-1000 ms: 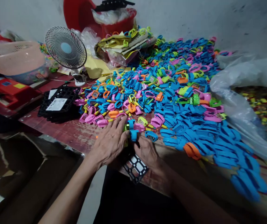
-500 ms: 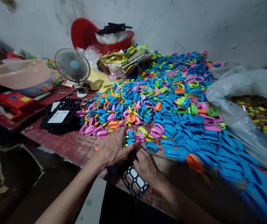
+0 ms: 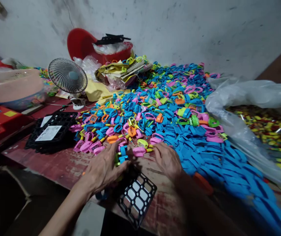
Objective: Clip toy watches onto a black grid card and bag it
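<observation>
My left hand curls its fingers and thumb around several blue and green toy watches at the top end of a black plastic grid tray. The tray lies tilted at the table's front edge, with white showing through some of its openings. My right hand is to the right, knuckles up and fingers closed downward by the near edge of the heap. Its fingertips are partly hidden, and what they grip cannot be made out. Just left of them lies a pink toy watch with a yellow piece beside it.
A large heap of toy watches covers the back and right. Black grid trays lie stacked at left, near a fan and a red machine. A plastic bag of small yellow and red pieces stands far right.
My right hand has moved away from my left hand and the tray, toward the heap on the right. More of the tray shows. A blue watch near the right hand is out of sight.
</observation>
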`<control>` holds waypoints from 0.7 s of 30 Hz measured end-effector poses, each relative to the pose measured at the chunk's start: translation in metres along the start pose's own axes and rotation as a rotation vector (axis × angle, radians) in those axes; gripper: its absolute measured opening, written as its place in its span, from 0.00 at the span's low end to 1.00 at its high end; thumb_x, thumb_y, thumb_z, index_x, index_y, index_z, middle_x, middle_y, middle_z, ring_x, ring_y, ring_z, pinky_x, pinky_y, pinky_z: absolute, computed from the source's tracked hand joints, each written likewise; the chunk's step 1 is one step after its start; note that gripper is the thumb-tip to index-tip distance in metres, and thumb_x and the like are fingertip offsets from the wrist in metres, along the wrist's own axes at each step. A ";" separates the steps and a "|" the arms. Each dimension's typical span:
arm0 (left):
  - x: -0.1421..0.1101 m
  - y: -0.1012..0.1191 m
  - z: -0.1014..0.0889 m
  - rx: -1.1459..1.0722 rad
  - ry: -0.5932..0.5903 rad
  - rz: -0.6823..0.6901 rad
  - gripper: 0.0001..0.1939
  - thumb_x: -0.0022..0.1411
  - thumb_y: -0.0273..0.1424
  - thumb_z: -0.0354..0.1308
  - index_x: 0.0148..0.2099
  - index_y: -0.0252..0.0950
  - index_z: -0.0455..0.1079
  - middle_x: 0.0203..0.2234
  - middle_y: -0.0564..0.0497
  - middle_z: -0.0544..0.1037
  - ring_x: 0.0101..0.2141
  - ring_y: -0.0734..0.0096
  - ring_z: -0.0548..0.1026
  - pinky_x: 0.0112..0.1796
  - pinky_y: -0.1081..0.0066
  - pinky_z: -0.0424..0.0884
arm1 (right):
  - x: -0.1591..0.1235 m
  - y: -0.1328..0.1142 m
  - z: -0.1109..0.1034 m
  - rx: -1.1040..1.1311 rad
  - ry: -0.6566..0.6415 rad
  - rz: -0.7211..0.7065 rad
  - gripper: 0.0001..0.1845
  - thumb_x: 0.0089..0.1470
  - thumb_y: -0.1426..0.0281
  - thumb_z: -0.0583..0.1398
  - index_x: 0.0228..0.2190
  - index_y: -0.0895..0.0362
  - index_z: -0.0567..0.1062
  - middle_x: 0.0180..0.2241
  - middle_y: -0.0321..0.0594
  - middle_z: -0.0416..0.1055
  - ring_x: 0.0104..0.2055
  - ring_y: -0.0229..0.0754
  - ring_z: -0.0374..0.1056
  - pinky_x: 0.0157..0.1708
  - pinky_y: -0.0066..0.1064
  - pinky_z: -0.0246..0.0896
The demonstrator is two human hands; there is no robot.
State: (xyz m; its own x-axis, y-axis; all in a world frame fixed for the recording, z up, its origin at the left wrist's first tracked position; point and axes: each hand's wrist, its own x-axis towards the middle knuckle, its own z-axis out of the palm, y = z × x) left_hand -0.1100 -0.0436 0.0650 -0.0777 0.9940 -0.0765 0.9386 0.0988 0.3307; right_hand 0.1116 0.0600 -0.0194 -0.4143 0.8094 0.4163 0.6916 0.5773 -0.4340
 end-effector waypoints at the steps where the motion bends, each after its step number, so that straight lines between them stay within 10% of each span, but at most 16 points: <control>1: -0.001 0.000 0.000 -0.001 0.008 0.006 0.36 0.64 0.48 0.49 0.68 0.36 0.52 0.54 0.37 0.74 0.52 0.46 0.74 0.48 0.51 0.70 | 0.015 -0.003 -0.005 -0.050 -0.029 0.019 0.15 0.63 0.74 0.50 0.36 0.57 0.77 0.35 0.44 0.76 0.38 0.44 0.72 0.38 0.32 0.62; 6: -0.002 -0.001 0.002 -0.032 0.054 0.048 0.34 0.64 0.49 0.50 0.66 0.40 0.54 0.53 0.39 0.74 0.48 0.48 0.76 0.45 0.53 0.72 | 0.062 -0.015 -0.025 -0.195 -0.312 0.015 0.13 0.60 0.75 0.53 0.33 0.56 0.78 0.32 0.41 0.75 0.36 0.41 0.70 0.34 0.29 0.55; 11: -0.001 -0.005 0.006 -0.068 0.081 0.106 0.33 0.64 0.48 0.53 0.67 0.41 0.54 0.53 0.41 0.73 0.50 0.52 0.75 0.46 0.56 0.71 | 0.037 -0.015 -0.014 -0.329 -0.494 -0.051 0.12 0.56 0.77 0.57 0.41 0.56 0.77 0.43 0.45 0.73 0.41 0.44 0.69 0.33 0.30 0.55; 21: -0.001 -0.003 0.001 0.030 0.046 0.128 0.35 0.65 0.53 0.48 0.70 0.48 0.50 0.68 0.44 0.53 0.64 0.42 0.58 0.55 0.45 0.66 | 0.000 -0.005 0.002 0.015 -0.181 -0.109 0.11 0.59 0.72 0.56 0.43 0.58 0.74 0.40 0.48 0.75 0.41 0.47 0.71 0.40 0.33 0.65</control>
State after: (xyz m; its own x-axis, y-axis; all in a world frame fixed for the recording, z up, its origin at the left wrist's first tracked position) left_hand -0.1127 -0.0455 0.0626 0.0292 0.9995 0.0079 0.9514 -0.0302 0.3066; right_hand 0.1075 0.0570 -0.0188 -0.5870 0.7472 0.3116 0.6284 0.6632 -0.4065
